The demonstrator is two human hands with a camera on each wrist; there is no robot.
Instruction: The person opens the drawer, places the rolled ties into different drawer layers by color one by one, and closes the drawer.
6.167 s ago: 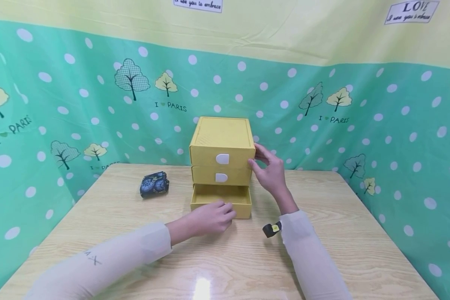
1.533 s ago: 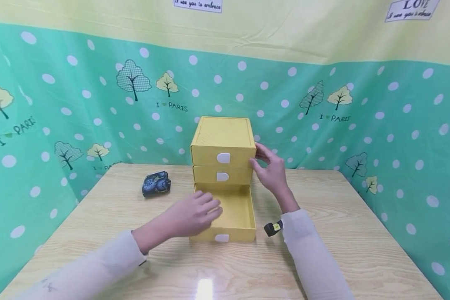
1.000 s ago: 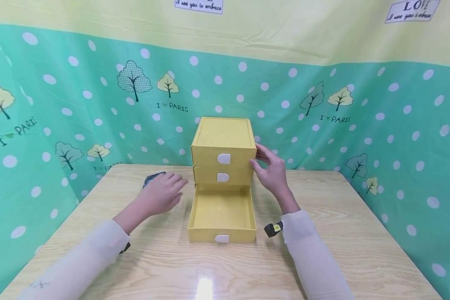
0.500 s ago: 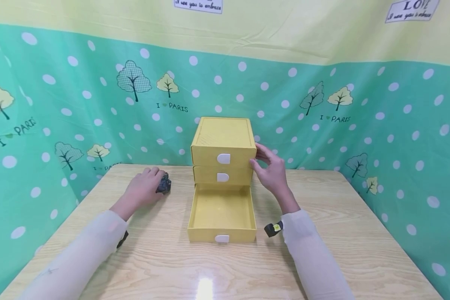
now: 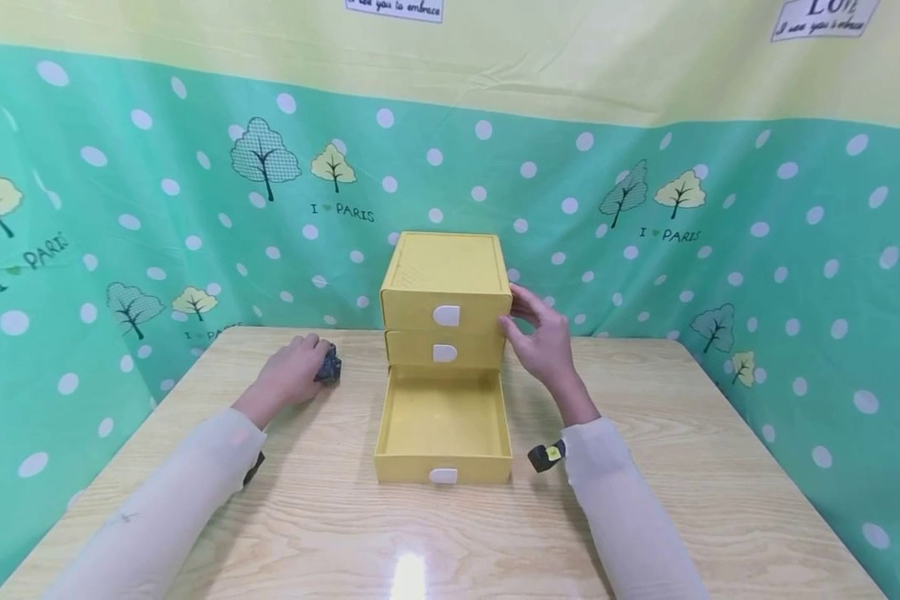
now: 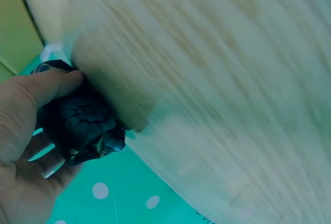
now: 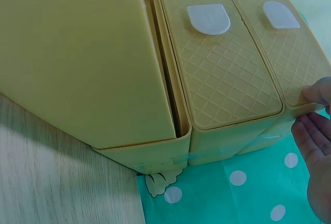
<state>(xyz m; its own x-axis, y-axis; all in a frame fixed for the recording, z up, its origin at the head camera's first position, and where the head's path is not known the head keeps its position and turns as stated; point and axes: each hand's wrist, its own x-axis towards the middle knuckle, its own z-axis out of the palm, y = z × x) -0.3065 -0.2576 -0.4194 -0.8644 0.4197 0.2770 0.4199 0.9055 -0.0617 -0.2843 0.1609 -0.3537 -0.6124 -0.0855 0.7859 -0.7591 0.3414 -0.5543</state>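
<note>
At the left of the table my left hand grips a dark blue, patterned folded cloth bundle. In the left wrist view, the thumb lies over one side of the bundle and the fingers are behind it; much of it is covered in the head view. A yellow drawer cabinet stands at the back centre. Its bottom drawer is pulled far out, and nothing shows inside. My right hand holds the cabinet's upper right edge, thumb on the front and fingers along the side.
The two upper drawers are closed, each with a white tab, such as the top tab. A wood-grain table lies beneath everything. Behind and beside it hangs a green polka-dot curtain. A wrist camera sits at the right sleeve.
The bottom drawer has come further out since the earliest frame. My left hand has left it, moved left and taken hold of the cloth bundle. The right hand has stayed on the cabinet.
</note>
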